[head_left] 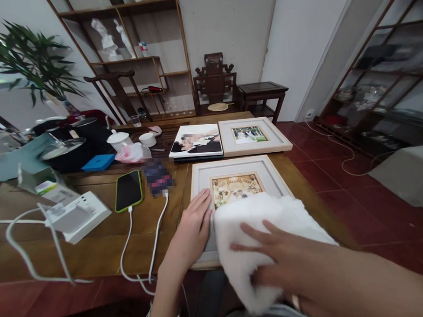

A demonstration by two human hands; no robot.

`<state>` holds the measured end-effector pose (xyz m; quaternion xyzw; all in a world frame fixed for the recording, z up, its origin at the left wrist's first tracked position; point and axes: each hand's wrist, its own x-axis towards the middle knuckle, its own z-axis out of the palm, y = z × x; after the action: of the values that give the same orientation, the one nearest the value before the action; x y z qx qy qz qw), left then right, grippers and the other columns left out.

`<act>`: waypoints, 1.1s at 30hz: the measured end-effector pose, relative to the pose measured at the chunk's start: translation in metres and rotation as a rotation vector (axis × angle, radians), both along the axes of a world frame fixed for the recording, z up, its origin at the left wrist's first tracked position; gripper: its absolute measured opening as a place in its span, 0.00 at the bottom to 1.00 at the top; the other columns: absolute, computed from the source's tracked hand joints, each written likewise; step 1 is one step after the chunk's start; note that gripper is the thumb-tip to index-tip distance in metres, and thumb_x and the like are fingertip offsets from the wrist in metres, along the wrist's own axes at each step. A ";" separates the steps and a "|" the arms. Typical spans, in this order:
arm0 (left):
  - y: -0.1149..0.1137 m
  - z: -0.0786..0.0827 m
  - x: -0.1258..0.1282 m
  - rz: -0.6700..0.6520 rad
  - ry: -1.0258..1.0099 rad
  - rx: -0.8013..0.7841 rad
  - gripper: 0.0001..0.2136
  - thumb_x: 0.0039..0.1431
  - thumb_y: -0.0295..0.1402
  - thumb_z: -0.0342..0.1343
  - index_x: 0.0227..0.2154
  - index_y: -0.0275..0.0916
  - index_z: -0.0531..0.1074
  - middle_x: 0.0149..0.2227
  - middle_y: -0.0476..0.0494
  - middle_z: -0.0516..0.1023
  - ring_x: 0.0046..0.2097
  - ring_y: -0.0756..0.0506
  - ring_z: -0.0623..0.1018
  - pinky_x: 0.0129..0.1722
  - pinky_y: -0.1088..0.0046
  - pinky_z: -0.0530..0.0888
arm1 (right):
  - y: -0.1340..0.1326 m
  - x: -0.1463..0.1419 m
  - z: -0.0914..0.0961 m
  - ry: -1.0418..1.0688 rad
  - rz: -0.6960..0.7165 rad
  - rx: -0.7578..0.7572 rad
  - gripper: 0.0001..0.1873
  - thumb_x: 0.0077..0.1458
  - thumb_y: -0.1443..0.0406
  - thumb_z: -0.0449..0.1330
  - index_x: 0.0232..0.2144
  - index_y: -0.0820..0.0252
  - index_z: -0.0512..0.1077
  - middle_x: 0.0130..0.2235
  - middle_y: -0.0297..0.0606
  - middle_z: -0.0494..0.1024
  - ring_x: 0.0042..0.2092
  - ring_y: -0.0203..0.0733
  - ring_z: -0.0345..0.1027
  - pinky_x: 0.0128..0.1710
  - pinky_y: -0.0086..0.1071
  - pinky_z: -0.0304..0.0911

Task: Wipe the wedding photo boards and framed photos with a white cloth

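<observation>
A pale wooden picture frame (233, 167) with a small photo lies flat at the near edge of the wooden table (96, 247). My left hand (195, 222) rests flat on the frame's left side, fingers stretched out. My right hand (282, 263) presses a white cloth (249, 222) onto the frame's lower right part, fingers spread over the cloth. The cloth hides the frame's near right corner.
Behind lie a second framed photo (254, 135) and an unframed photo print (196, 140). To the left are a green-cased phone (129, 190) on a white cable, a white box (77, 215), a blue pad (98, 162), cups and pots. Red tiled floor lies to the right.
</observation>
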<state>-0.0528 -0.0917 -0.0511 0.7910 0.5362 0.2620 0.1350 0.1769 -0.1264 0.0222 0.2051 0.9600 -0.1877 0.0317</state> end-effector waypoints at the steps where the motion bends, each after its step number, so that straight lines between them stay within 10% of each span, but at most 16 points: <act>1: 0.000 0.000 0.000 -0.005 0.002 -0.001 0.20 0.65 0.31 0.41 0.56 0.30 0.64 0.61 0.35 0.64 0.63 0.44 0.61 0.62 0.59 0.59 | -0.004 0.002 0.001 -0.001 0.001 -0.020 0.23 0.45 0.74 0.58 0.45 0.54 0.72 0.63 0.36 0.60 0.64 0.56 0.45 0.60 0.55 0.50; 6: 0.002 0.000 -0.001 -0.020 -0.001 -0.003 0.20 0.65 0.31 0.40 0.56 0.30 0.64 0.61 0.34 0.64 0.63 0.44 0.61 0.62 0.58 0.59 | 0.003 0.005 -0.016 0.005 -0.159 0.044 0.25 0.45 0.75 0.56 0.47 0.54 0.70 0.65 0.36 0.54 0.66 0.55 0.39 0.60 0.58 0.48; 13: -0.004 0.001 -0.001 0.018 -0.078 -0.050 0.22 0.67 0.34 0.37 0.62 0.36 0.55 0.65 0.41 0.55 0.65 0.46 0.56 0.64 0.63 0.55 | 0.079 -0.018 -0.042 -0.005 -0.384 0.397 0.30 0.48 0.78 0.50 0.55 0.65 0.64 0.66 0.49 0.49 0.65 0.64 0.35 0.56 0.64 0.48; 18: -0.005 0.003 -0.001 0.042 -0.149 -0.027 0.25 0.68 0.36 0.36 0.65 0.37 0.45 0.68 0.43 0.46 0.67 0.47 0.48 0.65 0.66 0.49 | 0.108 -0.058 -0.041 -0.062 -0.334 0.445 0.30 0.51 0.77 0.49 0.57 0.64 0.61 0.67 0.46 0.45 0.65 0.67 0.31 0.54 0.71 0.43; 29: -0.005 0.004 -0.003 0.072 -0.172 -0.050 0.26 0.67 0.40 0.37 0.64 0.35 0.47 0.67 0.39 0.49 0.67 0.44 0.51 0.64 0.62 0.51 | 0.024 -0.028 -0.013 -0.044 0.057 0.170 0.24 0.50 0.72 0.56 0.51 0.60 0.68 0.65 0.45 0.54 0.65 0.60 0.40 0.56 0.65 0.48; 33: -0.002 -0.001 -0.002 0.004 -0.081 -0.026 0.21 0.66 0.36 0.42 0.60 0.37 0.59 0.64 0.37 0.59 0.65 0.42 0.55 0.63 0.58 0.57 | 0.003 0.009 0.007 0.010 -0.045 0.106 0.20 0.46 0.74 0.56 0.42 0.53 0.73 0.55 0.37 0.71 0.59 0.48 0.60 0.55 0.44 0.61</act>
<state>-0.0548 -0.0939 -0.0523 0.7766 0.5354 0.2872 0.1664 0.1856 -0.1230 0.0294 0.2272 0.9639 -0.1384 0.0117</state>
